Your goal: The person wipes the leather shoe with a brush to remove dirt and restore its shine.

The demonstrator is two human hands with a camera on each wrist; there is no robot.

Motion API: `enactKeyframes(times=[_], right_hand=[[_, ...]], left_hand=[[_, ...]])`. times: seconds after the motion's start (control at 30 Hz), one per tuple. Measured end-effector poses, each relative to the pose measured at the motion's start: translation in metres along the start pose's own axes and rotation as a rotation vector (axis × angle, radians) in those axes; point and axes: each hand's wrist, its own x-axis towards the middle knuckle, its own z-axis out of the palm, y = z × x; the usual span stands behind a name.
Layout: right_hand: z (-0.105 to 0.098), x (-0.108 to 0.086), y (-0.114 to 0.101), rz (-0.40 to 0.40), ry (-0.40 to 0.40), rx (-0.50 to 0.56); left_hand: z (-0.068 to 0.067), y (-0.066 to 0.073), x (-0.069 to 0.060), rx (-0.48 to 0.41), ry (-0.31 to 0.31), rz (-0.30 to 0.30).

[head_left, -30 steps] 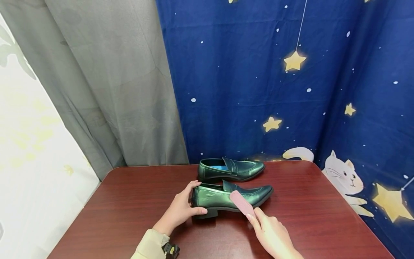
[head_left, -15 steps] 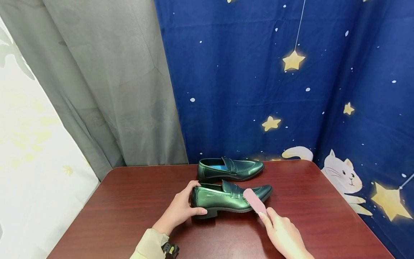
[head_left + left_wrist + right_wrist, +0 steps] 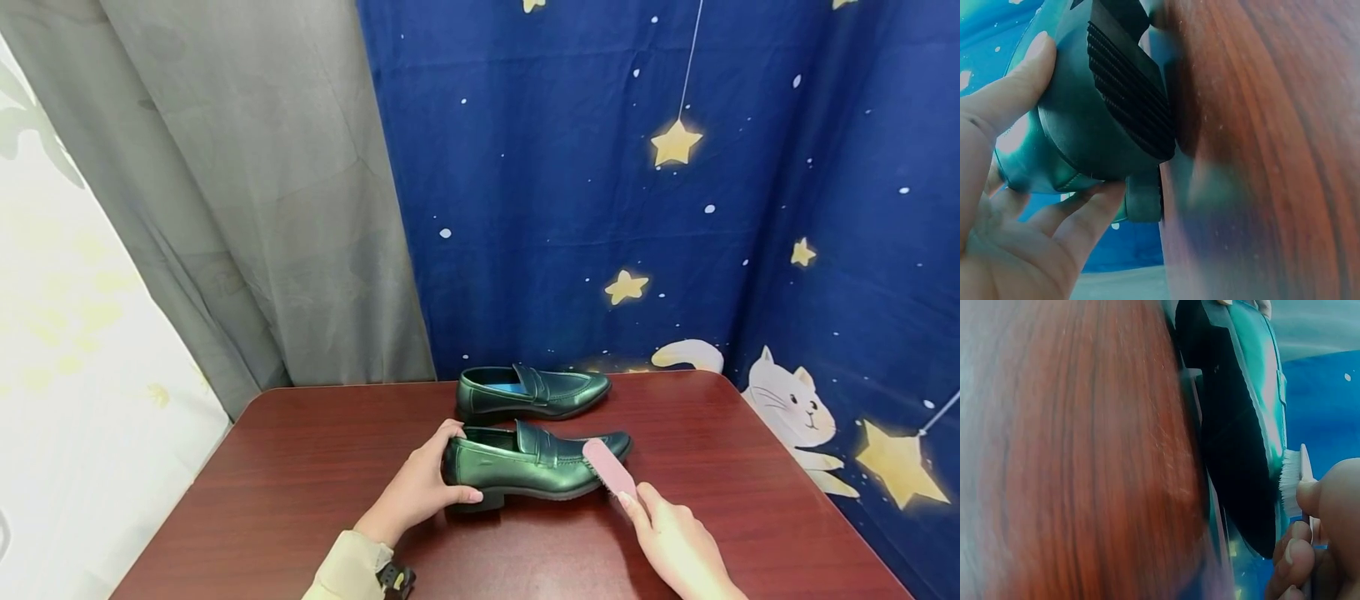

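A shiny dark green loafer (image 3: 510, 468) is on the table, toe pointing right. My left hand (image 3: 420, 479) grips it round the heel, thumb on the near side and fingers over the back. In the left wrist view the ridged black heel (image 3: 1129, 94) shows tilted, lifted off the tabletop. My right hand (image 3: 678, 533) holds a pink-backed brush (image 3: 609, 468) by its handle. Its white bristles (image 3: 1289, 481) touch the loafer's upper near the toe in the right wrist view.
A second green loafer (image 3: 558, 396) with a blue insole stands behind, toe also to the right, near the far edge. The reddish-brown wooden table (image 3: 315, 467) ends at a blue star-patterned curtain (image 3: 570, 192) and a grey curtain (image 3: 300, 250).
The brush has moved right along the loafer, from its middle toward the toe. The held loafer has tilted slightly. My left hand keeps its place at the heel.
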Motion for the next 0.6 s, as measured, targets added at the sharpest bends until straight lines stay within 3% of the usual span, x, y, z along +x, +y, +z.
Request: enactKeyframes(times=[0.4, 0.6], right_hand=[[-0.009, 0.002, 0.015, 0.025, 0.046, -0.017], [-0.009, 0.003, 0.021, 0.038, 0.024, -0.033]], left_hand=[[0.001, 0.007, -0.006, 0.199, 0.083, 0.048], [0.002, 0.013, -0.01, 0.227, 0.096, 0.071]])
